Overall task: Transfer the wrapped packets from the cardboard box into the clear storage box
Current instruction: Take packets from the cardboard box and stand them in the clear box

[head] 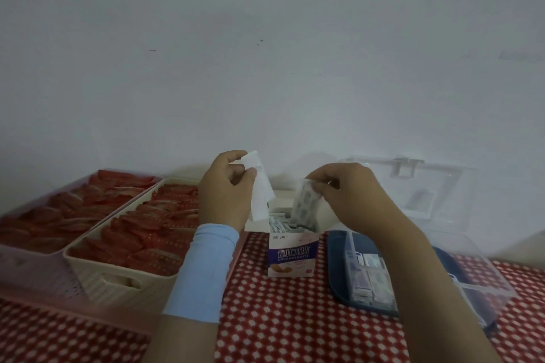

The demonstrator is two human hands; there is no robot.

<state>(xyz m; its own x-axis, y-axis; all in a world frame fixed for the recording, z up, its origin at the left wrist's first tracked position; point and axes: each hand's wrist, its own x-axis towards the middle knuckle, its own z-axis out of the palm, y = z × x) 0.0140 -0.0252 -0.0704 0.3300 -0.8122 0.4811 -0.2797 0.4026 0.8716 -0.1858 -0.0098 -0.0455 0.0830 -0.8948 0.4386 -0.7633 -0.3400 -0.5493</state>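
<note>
Left bench edge: pink tray cut off by frame, cream basket beside it, both holding red packets, print unreadable. Centre: left hand fingers clamped on white paper strip above open cardboard box holding wrapped packets. Then right hand, fingers pinching 1 wrapped packet over box. Right forearm hides part of clear storage box; stored packets inside.

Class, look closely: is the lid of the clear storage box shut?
No, the lid of the clear storage box stands raised and open behind the box.
</note>
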